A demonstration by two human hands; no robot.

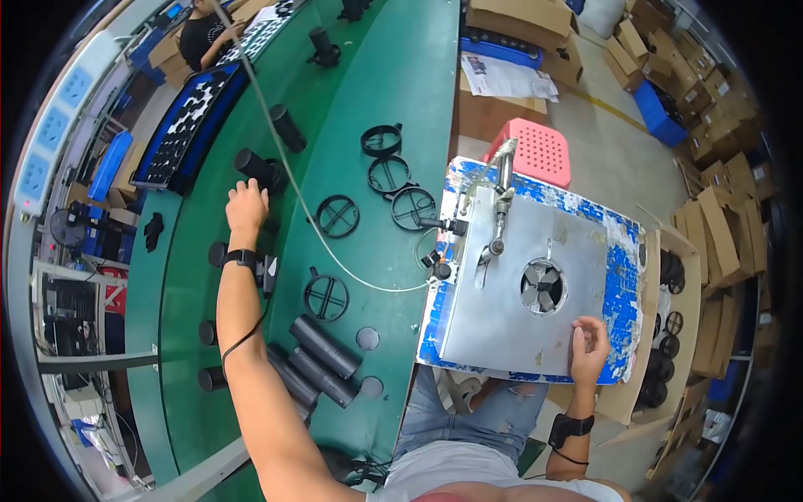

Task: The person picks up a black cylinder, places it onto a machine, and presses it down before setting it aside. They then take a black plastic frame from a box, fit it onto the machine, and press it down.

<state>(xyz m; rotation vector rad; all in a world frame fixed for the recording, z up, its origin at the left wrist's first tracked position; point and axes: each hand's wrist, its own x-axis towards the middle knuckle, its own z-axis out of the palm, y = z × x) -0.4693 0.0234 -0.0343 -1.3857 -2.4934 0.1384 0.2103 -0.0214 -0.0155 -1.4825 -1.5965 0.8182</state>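
My left hand (247,207) reaches over the green bench to a black cylindrical part with a wider base (256,167). Its fingers lie at the near side of that part, with the thumb apart; whether they touch it is hard to tell. My right hand (590,346) rests at the near right edge of a metal plate (502,330), fingers loosely bent and nothing visible in them. In the plate is a round opening with a bladed black part (544,286) inside. A lever clamp (497,244) stands at the plate's far left.
Several black rings with cross bars (337,216) lie on the bench (385,276). Black tubes (324,345) and grey discs (368,338) are nearer me. A pale cord (309,213) hangs across. A red stool (537,151) and a box of black parts (691,335) flank the fixture.
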